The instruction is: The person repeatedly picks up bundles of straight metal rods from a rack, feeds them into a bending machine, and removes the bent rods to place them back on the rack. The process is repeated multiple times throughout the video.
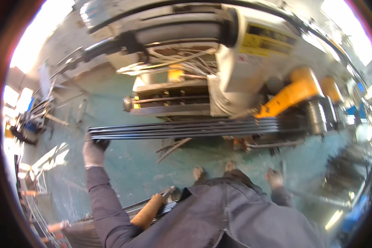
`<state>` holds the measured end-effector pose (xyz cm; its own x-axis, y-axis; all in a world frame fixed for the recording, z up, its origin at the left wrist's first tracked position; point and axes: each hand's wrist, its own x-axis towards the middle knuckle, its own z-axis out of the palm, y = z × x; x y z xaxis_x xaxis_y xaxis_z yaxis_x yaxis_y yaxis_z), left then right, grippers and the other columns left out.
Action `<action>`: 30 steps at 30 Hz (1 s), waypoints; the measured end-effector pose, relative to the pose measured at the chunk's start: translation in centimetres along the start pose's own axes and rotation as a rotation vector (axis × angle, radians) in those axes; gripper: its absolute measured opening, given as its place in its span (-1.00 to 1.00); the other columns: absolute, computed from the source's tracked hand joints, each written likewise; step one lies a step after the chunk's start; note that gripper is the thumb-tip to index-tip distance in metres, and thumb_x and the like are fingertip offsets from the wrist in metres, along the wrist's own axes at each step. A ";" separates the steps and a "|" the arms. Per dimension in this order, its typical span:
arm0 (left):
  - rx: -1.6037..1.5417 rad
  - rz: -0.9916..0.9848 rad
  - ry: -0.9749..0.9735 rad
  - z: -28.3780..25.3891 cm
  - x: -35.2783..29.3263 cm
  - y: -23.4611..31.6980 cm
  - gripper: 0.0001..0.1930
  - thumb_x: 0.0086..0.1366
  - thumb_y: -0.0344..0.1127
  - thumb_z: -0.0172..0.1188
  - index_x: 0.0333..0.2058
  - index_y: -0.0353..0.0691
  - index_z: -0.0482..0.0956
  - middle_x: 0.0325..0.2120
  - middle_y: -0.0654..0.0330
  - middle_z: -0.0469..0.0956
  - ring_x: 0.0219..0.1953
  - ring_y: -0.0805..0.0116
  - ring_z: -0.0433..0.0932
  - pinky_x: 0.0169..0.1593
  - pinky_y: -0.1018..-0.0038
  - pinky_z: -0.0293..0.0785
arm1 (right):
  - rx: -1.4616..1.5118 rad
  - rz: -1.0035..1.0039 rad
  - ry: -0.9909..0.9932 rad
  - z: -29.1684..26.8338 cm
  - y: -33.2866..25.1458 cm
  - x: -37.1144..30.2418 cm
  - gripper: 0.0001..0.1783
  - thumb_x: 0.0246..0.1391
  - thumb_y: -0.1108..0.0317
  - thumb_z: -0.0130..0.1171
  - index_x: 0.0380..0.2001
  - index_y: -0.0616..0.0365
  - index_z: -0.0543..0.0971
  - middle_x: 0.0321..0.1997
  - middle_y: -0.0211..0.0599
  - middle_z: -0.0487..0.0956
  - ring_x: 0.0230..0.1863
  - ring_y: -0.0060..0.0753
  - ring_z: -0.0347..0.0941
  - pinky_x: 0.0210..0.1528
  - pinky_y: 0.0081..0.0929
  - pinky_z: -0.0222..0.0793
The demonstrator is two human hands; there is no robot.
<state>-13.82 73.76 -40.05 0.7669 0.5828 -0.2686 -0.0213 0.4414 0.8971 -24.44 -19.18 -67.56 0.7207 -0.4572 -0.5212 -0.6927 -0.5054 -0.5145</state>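
My left hand (94, 153), in a pale work glove with dark fingers, is closed around the left end of a bundle of long dark metal tubes (173, 131). Several lie side by side, running level to the right toward a machine (244, 66). Their right ends run in beside an orange arm (291, 99) and a steel roller (317, 115), where the details blur. Low at the right, my gloved right hand (274, 178) is apart from the tubes, beside my body. Motion smears its fingers, so its grip does not show clearly.
The machine's grey bed (169, 99) extends left behind the tubes, with pale cables (177, 62) above. Loose bars (175, 149) stick out beneath the tubes. An orange-brown cylinder (148, 211) and more bars lie by my left elbow. A rack (343, 186) stands at the right.
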 end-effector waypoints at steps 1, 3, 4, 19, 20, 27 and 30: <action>-0.054 -0.005 0.008 0.0 0.4 -0.1 -0.40 0.68 0.25 0.18 0.38 -0.07 0.60 0.18 0.13 0.65 0.19 0.05 0.66 0.23 -0.04 0.70 | 0.087 0.034 -0.035 0.2 -2.4 -1.1 -0.46 0.41 -0.08 0.23 -0.37 0.21 0.79 -0.43 -0.37 0.75 -0.38 -0.45 0.63 -0.27 -0.32 0.49; -0.086 0.057 0.070 0.3 0.8 -0.2 -0.38 0.70 0.25 0.13 0.39 -0.15 0.57 0.28 0.07 0.62 0.32 -0.04 0.61 0.37 -0.13 0.62 | 0.072 -0.029 -0.079 0.1 -6.5 -2.6 -0.41 0.42 -0.10 0.24 -0.29 0.32 0.81 -0.32 -0.28 0.81 -0.24 -0.46 0.75 -0.15 -0.40 0.57; -0.162 0.099 0.137 0.6 0.9 -0.4 -0.39 0.74 0.20 0.07 0.40 -0.18 0.56 0.33 0.02 0.59 0.34 -0.07 0.60 0.43 -0.10 0.58 | 0.039 -0.026 -0.072 0.1 -7.8 -3.1 -0.40 0.41 -0.13 0.24 -0.28 0.29 0.81 -0.32 -0.23 0.82 -0.23 -0.39 0.76 -0.12 -0.34 0.57; -0.443 -0.481 0.296 19.2 -15.3 -32.3 -0.48 0.73 0.04 0.06 0.38 -0.21 0.54 0.46 0.05 0.53 0.55 -0.05 0.42 0.56 -0.15 0.38 | -0.461 -0.374 -0.254 -7.5 6.0 16.0 -0.63 0.39 0.08 0.24 0.01 0.09 0.80 0.08 -0.08 0.81 0.10 0.02 0.73 0.16 -0.02 0.61; -0.493 -0.559 0.222 20.9 -15.8 -34.2 -0.53 0.70 0.02 0.09 0.28 -0.21 0.63 0.34 0.05 0.64 0.40 -0.02 0.57 0.45 -0.13 0.49 | -0.513 -0.457 -0.227 -7.6 7.2 17.9 -0.64 0.41 0.12 0.20 0.04 0.08 0.79 0.13 -0.07 0.80 0.15 0.06 0.73 0.20 0.02 0.61; 0.315 -0.124 -0.358 26.8 -16.7 -34.0 -0.66 0.66 -0.23 0.16 0.25 -0.26 0.62 0.31 -0.01 0.65 0.29 -0.03 0.64 0.29 0.04 0.64 | -0.019 -0.236 -0.138 -12.2 0.2 15.1 -0.43 0.40 -0.17 0.28 -0.27 0.18 0.84 -0.36 -0.09 0.79 -0.29 -0.13 0.73 -0.10 -0.12 0.55; -0.113 -0.385 -0.430 28.2 -16.1 -32.3 -0.55 0.58 -0.21 0.30 0.33 -0.27 0.60 0.29 -0.01 0.70 0.30 0.02 0.68 0.28 0.13 0.63 | 0.188 -0.127 -0.202 -15.7 -8.7 4.8 -0.51 0.49 0.00 0.35 -0.23 0.31 0.81 -0.36 -0.26 0.83 -0.33 -0.43 0.73 -0.20 -0.35 0.59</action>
<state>-7.41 30.88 -54.79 0.9236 0.0477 -0.3804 0.2605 0.6500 0.7139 -14.46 -28.49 -54.88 0.7948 -0.2347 -0.5596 -0.6039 -0.3965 -0.6914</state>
